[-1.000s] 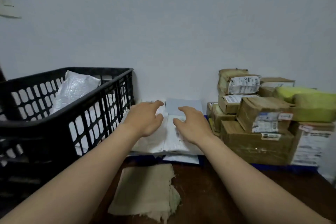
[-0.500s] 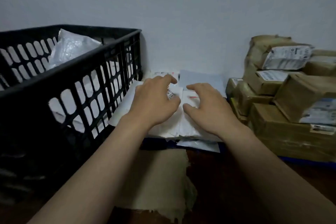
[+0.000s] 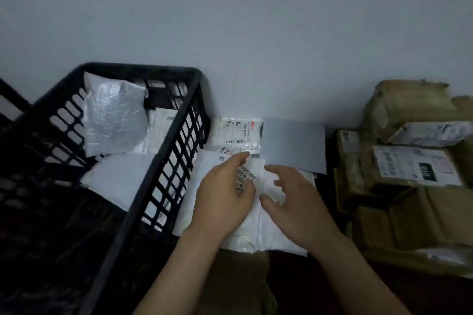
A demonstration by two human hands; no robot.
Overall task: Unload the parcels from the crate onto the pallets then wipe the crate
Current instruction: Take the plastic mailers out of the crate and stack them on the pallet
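A black slotted crate [image 3: 163, 161] stands at the left against the wall. Inside it a silvery bubble mailer [image 3: 112, 117] leans upright, with flat white parcels [image 3: 120, 174] under it. Right of the crate lies a pile of flat white mailers [image 3: 256, 225], with a labelled one [image 3: 235, 133] and a grey envelope [image 3: 294, 143] behind. My left hand [image 3: 225, 199] rests on the top white mailer, fingers spread. My right hand [image 3: 294, 199] hovers just above the same pile, fingers apart, holding nothing.
Taped brown cardboard boxes [image 3: 414, 176] with white shipping labels are stacked at the right, close to the mailer pile. A tan cloth [image 3: 238, 281] lies on the dark floor under my forearms. The pale wall closes off the back.
The view has tilted down and closer, so the crate's inside shows. Both hands have drawn back slightly on the mailer pile and the right hand has lifted off it.
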